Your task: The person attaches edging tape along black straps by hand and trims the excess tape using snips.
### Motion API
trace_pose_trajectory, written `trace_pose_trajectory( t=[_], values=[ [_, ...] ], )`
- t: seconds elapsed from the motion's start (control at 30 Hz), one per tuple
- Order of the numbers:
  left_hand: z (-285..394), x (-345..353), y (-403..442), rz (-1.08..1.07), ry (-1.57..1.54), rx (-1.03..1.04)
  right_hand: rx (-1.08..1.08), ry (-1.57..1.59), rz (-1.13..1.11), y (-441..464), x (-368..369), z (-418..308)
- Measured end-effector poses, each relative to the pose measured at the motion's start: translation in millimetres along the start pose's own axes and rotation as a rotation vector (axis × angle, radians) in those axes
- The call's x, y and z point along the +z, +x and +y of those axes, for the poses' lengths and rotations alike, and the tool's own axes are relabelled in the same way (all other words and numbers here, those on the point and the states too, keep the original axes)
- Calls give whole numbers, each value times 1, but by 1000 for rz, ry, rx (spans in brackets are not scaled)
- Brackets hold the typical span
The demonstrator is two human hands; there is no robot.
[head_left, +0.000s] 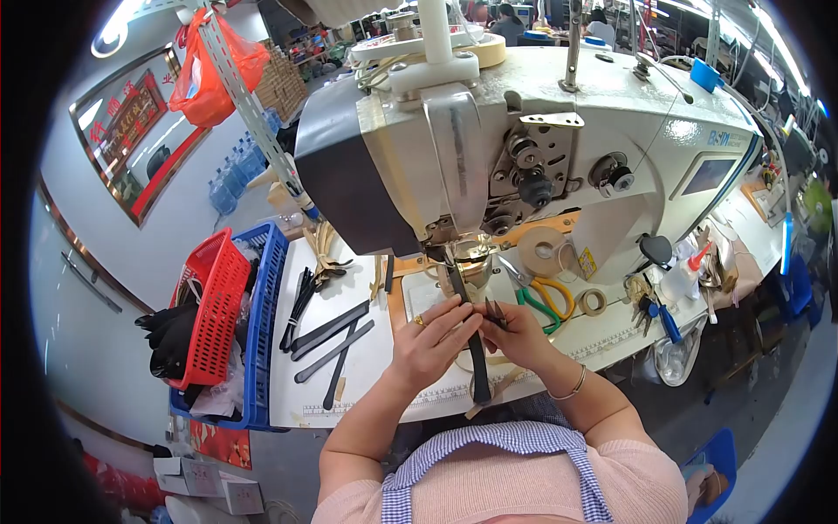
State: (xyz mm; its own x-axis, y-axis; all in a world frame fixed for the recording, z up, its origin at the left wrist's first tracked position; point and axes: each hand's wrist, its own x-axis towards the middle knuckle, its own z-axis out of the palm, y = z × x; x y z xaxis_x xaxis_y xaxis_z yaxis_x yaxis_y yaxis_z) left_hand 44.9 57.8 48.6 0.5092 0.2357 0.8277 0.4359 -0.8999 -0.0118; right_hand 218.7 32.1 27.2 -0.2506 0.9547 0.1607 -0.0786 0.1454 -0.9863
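Note:
A black strap [477, 371] runs from under the needle area of the sewing machine [541, 131] toward my body. The fingers of my left hand [432, 341] are pressed together on this strap, just in front of the presser foot. Close beside it, my right hand [517, 334] is closed around a small dark pointed tool [495, 313], its tip sticking up past the fingers. Whether the right fingertips also touch the strap is hard to see. More dark straps [332, 330] lie on the white table to the left.
A blue basket [260, 349] and a red basket [229, 297] stand at the table's left edge. Right of the needle lie green-and-orange-handled scissors [559, 301], tape rolls [541, 249] and a blue-handled screwdriver [669, 323]. A ruler strip [602, 348] follows the front edge.

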Motion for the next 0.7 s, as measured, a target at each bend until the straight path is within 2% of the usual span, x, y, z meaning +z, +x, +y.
trace_pose_trajectory(
  t=[0.7],
  values=[
    [-1,2,-4,31,19,-16,14,9,32,5,2,-2]
  ],
)
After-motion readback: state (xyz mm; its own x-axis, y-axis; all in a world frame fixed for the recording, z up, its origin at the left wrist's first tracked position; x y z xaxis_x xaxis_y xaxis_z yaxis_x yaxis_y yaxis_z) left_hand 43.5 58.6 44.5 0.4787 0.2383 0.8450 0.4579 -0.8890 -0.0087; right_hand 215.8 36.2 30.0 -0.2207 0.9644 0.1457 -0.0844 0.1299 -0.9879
